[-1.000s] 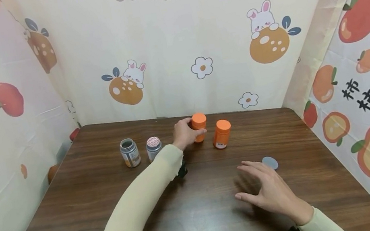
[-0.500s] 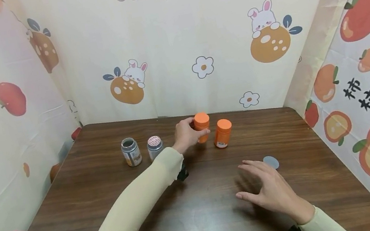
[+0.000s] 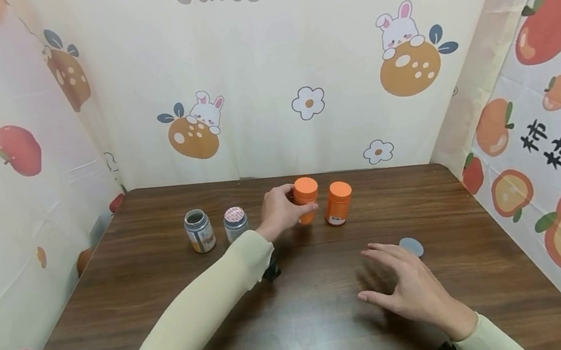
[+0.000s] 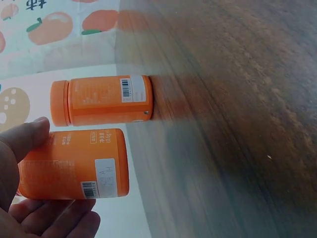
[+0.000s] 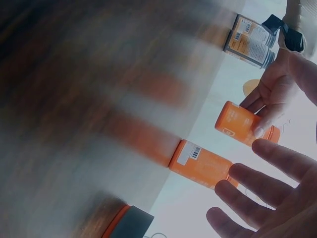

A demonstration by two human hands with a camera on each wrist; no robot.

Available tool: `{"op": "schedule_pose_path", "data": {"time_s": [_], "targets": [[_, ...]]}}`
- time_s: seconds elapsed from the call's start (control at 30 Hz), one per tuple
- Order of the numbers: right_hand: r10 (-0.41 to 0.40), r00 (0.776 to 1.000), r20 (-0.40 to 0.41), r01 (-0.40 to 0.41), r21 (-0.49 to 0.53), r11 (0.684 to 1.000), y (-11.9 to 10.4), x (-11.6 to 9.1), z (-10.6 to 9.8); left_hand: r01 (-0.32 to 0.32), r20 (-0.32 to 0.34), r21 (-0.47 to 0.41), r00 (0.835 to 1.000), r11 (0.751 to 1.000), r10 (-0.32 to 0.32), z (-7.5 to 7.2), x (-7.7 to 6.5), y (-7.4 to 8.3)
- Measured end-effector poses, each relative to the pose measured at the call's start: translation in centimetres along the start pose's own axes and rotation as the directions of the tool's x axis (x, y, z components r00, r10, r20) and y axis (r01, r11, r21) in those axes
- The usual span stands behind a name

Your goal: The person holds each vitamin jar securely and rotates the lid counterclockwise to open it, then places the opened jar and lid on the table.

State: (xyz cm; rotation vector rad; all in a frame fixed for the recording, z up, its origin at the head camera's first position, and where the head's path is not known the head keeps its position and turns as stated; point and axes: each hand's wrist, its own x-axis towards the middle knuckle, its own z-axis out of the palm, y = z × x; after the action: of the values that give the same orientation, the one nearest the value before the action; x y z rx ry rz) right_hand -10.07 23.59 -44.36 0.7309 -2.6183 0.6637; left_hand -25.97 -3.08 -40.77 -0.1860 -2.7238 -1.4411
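Held orange bottle: upper middle of the head view, inside the left hand, toward the right end of that hand.
Bottle to bottle: the second orange bottle is just right of the held one, with a narrow gap between them.
Long axes: both bottles look near upright in the head view, caps up; in the left wrist view their axes run almost parallel, bases to the right.
Height: the held bottle's base appears clear of the table, as the right wrist view shows it apart from its reflection; the second bottle stands on the wood.
Nearer hand: the left, just beside the second bottle; the right hand is lower and further right in the frame.
Left grip: closed around the bottle's body, thumb on the near side, fingers on the far side.
Left arm: reaches from the lower left up to the upper middle, its sleeve partly covering the patterned-top jar; an uncovered grey jar stands left of that.
Right grip: holds nothing, fingers spread, thumb well apart.
Right hand pose: points to the upper left, its fingers near a pale disc.
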Motion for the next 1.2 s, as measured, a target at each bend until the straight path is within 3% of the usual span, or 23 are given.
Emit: {"op": "schedule_pose_path", "data": {"time_s": [0.67,1.2], "targets": [[0.004,1.000,0.006,-0.004,-0.001,1.000,0.1,0.1,0.5,-0.080,0.029,0.053,0.996,0.995,0.079,-1.2,-3.1,0.2],[0.008,1.000,0.002,-0.008,-0.004,1.000,0.2,0.0,0.6,-0.140,0.052,0.038,0.989,0.989,0.138,-1.7,-5.1,0.4]]}}
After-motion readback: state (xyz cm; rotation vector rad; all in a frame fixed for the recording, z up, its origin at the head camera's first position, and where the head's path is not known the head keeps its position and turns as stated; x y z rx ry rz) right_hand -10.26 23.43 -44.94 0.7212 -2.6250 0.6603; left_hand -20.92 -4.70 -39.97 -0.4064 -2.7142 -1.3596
